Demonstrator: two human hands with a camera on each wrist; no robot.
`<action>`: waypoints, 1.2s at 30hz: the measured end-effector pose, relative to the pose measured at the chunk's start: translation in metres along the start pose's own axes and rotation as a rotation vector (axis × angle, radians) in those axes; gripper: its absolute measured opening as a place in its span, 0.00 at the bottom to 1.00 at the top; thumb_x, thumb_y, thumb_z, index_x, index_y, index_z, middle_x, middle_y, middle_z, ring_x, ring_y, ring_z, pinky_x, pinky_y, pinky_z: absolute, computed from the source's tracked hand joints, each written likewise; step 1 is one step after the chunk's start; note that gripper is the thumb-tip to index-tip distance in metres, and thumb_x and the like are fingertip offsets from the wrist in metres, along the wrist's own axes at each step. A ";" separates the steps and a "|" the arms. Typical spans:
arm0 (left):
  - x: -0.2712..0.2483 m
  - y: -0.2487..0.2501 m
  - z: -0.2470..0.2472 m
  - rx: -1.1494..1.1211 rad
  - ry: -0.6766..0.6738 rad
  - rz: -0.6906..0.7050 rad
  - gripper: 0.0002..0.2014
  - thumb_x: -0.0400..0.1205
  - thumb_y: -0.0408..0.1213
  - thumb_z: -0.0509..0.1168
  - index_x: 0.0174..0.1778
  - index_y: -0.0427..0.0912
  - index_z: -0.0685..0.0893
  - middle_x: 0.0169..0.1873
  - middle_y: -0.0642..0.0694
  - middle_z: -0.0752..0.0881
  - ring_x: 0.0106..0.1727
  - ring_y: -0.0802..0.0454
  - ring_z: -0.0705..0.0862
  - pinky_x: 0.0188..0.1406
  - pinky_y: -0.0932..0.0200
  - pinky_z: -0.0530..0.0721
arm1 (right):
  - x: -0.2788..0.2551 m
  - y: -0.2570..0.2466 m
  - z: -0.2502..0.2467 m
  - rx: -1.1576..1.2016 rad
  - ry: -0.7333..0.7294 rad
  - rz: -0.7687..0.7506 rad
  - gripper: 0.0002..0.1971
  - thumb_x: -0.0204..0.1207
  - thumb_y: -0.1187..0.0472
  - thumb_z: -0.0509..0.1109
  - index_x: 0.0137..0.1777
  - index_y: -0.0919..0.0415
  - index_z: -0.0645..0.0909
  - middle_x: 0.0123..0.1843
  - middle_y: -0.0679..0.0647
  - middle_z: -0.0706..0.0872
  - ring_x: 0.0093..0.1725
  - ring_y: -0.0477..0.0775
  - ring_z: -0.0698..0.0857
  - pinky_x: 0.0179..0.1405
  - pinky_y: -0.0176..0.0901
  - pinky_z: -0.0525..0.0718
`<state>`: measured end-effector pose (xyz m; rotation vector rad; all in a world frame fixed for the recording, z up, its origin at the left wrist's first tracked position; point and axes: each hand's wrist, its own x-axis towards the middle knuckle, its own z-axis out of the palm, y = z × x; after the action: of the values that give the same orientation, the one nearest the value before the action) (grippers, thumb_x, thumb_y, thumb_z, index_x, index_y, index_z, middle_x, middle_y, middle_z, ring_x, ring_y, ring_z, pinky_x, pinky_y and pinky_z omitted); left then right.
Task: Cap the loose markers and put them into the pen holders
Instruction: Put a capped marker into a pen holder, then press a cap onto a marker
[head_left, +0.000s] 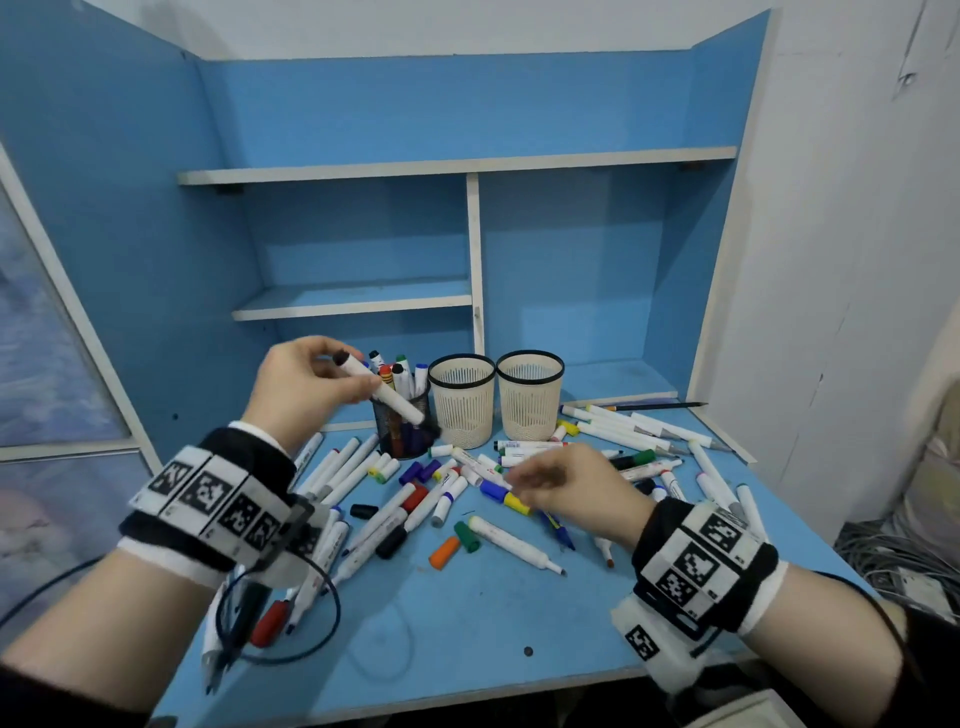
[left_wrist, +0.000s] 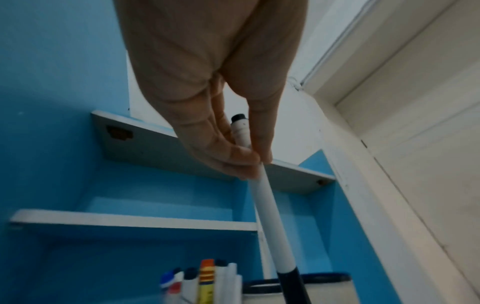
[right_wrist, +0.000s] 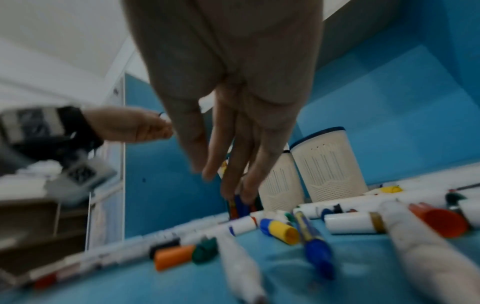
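Head view. Left hand (head_left: 306, 382), centre-left of frame, pinching a white marker (head_left: 382, 389) near its black tail plug, barrel slanting down right toward the black mesh pen holder (head_left: 402, 426). Lower end dark against the mesh; cap state better judged from the wrist view. Holder already crowded with markers, so a slanted entry could snag on the standing caps or tip the light mesh cup. Two cream pen holders (head_left: 462, 400) and (head_left: 530, 397) just right of it, apparently empty, offering easier targets. Right hand (head_left: 558, 488), blurred, low over the scattered pile on the blue bench (head_left: 467, 623), fingers pointing down, seemingly holding nothing. Loose orange cap (head_left: 444, 552) and green cap (head_left: 467, 536) lower centre: easy to knock away with a hasty reach.

Left wrist view. Fingertips (left_wrist: 241, 156) clamped high on the marker (left_wrist: 267, 216), dark cap (left_wrist: 292, 286) at the bottom end. Grip far from the leading end, hence poor steering and a likely swing on contact.

Right wrist view. Hand (right_wrist: 233, 123) relaxed and empty, fingers extended toward a yellow-and-blue cap (right_wrist: 280, 229) and neighbouring markers. Heavy motion blur; fast descent risks scattering round barrels toward the bench edge. Cap colours mixed, so a mismatch possible.
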<state>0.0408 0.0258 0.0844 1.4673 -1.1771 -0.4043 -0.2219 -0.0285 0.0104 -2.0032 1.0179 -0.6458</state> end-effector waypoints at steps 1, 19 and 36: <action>0.009 -0.002 -0.004 0.074 0.021 0.018 0.09 0.68 0.26 0.77 0.39 0.39 0.85 0.36 0.37 0.89 0.37 0.45 0.87 0.47 0.55 0.86 | 0.004 0.002 0.001 -0.156 -0.087 0.032 0.09 0.74 0.66 0.73 0.53 0.58 0.89 0.48 0.52 0.90 0.44 0.41 0.85 0.47 0.26 0.81; 0.087 -0.026 0.018 0.404 0.119 0.135 0.13 0.74 0.27 0.71 0.54 0.37 0.85 0.43 0.46 0.83 0.43 0.51 0.80 0.46 0.64 0.74 | 0.029 -0.005 0.022 -0.654 -0.365 0.070 0.21 0.74 0.67 0.70 0.66 0.57 0.72 0.46 0.52 0.74 0.44 0.53 0.75 0.29 0.35 0.70; 0.096 -0.062 0.047 0.783 -0.066 0.092 0.10 0.76 0.38 0.71 0.53 0.51 0.87 0.51 0.50 0.88 0.54 0.48 0.84 0.49 0.56 0.82 | 0.012 -0.014 -0.002 0.204 0.100 0.066 0.16 0.69 0.66 0.78 0.50 0.45 0.81 0.38 0.55 0.86 0.38 0.53 0.84 0.50 0.52 0.86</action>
<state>0.0718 -0.0884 0.0504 2.0567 -1.5419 0.1012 -0.2108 -0.0344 0.0244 -1.7685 1.0294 -0.7874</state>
